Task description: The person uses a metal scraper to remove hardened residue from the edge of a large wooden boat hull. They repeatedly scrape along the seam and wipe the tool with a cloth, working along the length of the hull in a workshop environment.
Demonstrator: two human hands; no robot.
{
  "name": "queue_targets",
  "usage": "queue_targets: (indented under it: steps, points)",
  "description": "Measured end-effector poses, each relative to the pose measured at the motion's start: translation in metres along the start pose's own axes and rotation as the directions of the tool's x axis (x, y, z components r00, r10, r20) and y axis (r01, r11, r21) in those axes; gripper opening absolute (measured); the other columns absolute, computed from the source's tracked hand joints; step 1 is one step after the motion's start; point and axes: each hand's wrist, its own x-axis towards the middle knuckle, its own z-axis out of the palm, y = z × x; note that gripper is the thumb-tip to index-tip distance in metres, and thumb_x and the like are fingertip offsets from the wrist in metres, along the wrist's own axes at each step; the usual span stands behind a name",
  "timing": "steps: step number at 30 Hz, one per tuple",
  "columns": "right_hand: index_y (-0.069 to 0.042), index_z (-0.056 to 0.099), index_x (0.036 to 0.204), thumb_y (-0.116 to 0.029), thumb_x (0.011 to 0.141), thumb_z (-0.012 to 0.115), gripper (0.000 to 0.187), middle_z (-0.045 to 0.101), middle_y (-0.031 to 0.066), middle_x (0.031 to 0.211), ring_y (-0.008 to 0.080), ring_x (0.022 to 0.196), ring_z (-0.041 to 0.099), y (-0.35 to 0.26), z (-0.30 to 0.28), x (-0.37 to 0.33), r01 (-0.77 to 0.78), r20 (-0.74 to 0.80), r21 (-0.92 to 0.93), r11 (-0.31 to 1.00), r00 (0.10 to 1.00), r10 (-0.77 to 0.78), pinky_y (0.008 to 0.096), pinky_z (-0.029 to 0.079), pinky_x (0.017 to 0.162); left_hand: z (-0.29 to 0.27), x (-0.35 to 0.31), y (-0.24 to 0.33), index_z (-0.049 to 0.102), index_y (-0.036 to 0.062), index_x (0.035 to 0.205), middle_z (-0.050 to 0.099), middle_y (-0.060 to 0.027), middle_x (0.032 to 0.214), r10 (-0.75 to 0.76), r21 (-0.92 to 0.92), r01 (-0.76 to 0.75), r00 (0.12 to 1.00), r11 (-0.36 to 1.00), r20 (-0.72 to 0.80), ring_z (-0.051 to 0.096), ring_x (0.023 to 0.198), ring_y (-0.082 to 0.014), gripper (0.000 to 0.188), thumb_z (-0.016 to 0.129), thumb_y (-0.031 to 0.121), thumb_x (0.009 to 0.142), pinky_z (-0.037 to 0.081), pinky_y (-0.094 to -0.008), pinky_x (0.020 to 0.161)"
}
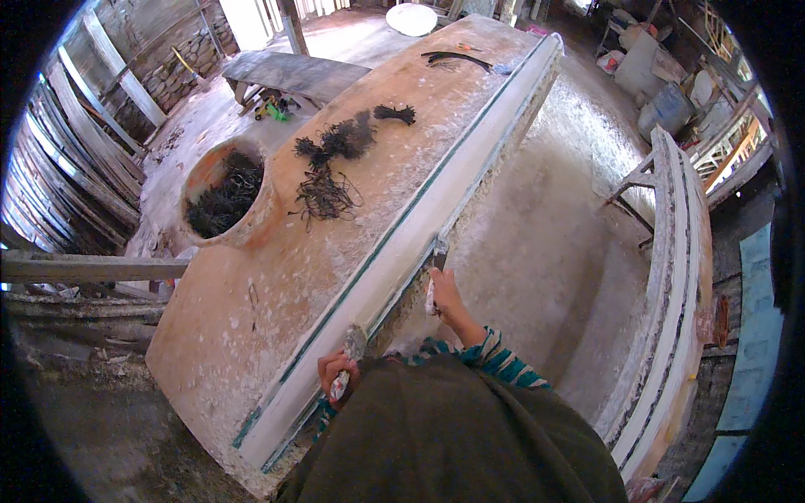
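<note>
While left hand (337, 373) grips white-caked flat tool (355, 342), right hand (449, 295) grey-bladed scraper (440, 253), careless tilt could gouge long smooth white strip (423, 225).

Daylight glares off the floor (579, 151); fisheye edges curve into black

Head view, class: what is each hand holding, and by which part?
The left hand holds a white-caked tool by its handle; the right hand holds a flat-bladed scraper, also by its handle.
</note>
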Motion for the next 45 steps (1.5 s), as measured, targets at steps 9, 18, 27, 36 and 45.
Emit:
queue_targets:
  steps: [9,18,27,36,45]
  points:
    - [-0.010,0.039,0.085,-0.032,0.090,0.043,0.023,0.046,0.0032,0.059,0.0126,0.044,0.044,0.005,-0.004,-0.024,-0.050,0.059,-0.006,0.999,0.997,0.051,0.0280,0.037,0.039,0.001,0.003,0.001,0.052,0.0069,0.077,0.056,-0.0110,0.078,-0.040,0.015,0.040,0.999,0.999,-0.013,0.057,0.080,-0.0277,0.018,0.066,0.001,0.068,0.049,-0.0377,0.072]
    - [-0.009,0.039,0.089,-0.035,0.090,0.042,0.026,0.047,0.0037,0.061,0.0131,0.047,0.045,0.015,-0.025,0.029,-0.017,-0.026,-0.098,0.995,1.000,0.015,0.0289,0.037,0.041,0.000,0.005,-0.004,0.051,0.0080,0.076,0.056,-0.0108,0.078,0.015,0.047,-0.017,0.999,0.999,0.034,0.058,0.078,-0.0279,0.018,0.065,0.001,0.068,0.048,-0.0367,0.068]
    - [-0.008,0.041,0.091,-0.033,0.090,0.043,0.026,0.047,0.0041,0.062,0.0151,0.048,0.046,-0.036,-0.021,0.050,0.030,-0.029,0.136,0.990,0.999,-0.026,0.0322,0.037,0.042,0.000,0.005,-0.004,0.051,0.0078,0.075,0.056,-0.0113,0.078,0.000,0.043,0.000,1.000,0.999,-0.001,0.058,0.077,-0.0274,0.017,0.065,0.001,0.067,0.048,-0.0365,0.068]
    - [0.001,0.035,0.106,-0.037,0.089,0.043,0.042,0.053,0.0243,0.092,0.0318,0.085,0.055,0.021,-0.011,-0.010,-0.019,0.024,-0.281,0.959,0.999,0.027,0.0417,0.041,0.076,0.001,0.007,0.000,0.052,0.0070,0.073,0.057,-0.0114,0.079,-0.058,0.035,0.059,0.998,0.998,-0.028,0.058,0.077,-0.0278,0.017,0.066,0.001,0.067,0.047,-0.0376,0.069]
    - [0.001,0.034,0.109,-0.037,0.089,0.041,0.043,0.052,0.0290,0.101,0.0389,0.094,0.053,-0.014,-0.011,0.012,0.076,-0.032,-0.405,0.911,0.995,-0.097,0.0418,0.040,0.081,-0.011,-0.022,-0.039,0.052,0.0089,0.073,0.057,-0.0099,0.077,-0.139,-0.017,0.144,0.978,0.989,0.158,0.058,0.077,-0.0267,0.019,0.068,0.003,0.065,0.046,-0.0368,0.068]
